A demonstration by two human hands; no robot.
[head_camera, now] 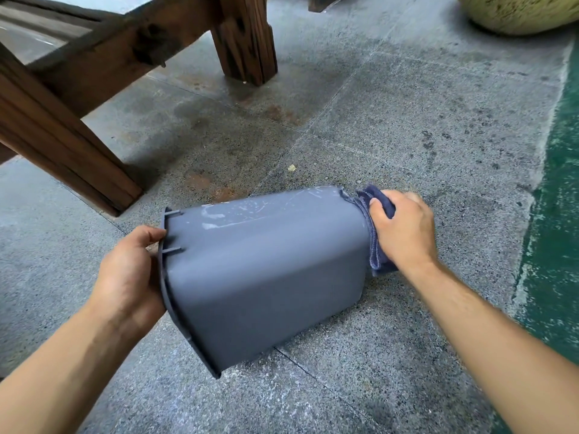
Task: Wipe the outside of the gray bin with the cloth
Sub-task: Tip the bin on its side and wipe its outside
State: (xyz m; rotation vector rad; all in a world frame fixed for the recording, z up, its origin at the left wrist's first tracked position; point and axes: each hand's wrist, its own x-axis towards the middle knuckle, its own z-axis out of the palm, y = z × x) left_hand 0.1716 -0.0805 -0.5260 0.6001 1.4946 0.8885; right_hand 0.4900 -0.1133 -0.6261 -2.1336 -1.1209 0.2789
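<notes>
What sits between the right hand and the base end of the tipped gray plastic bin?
In the head view, the folded dark blue cloth lies between the right hand and the gray plastic bin, pressed against its base.

Outdoor patio/yard: stone pavers point(391, 98), weathered wood bench legs point(247, 36), big planter pot point(517, 10).

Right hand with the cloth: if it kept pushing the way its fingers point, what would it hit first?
The right hand would meet the blue cloth it grips, then straight behind it the bottom end of the gray bin.
</notes>
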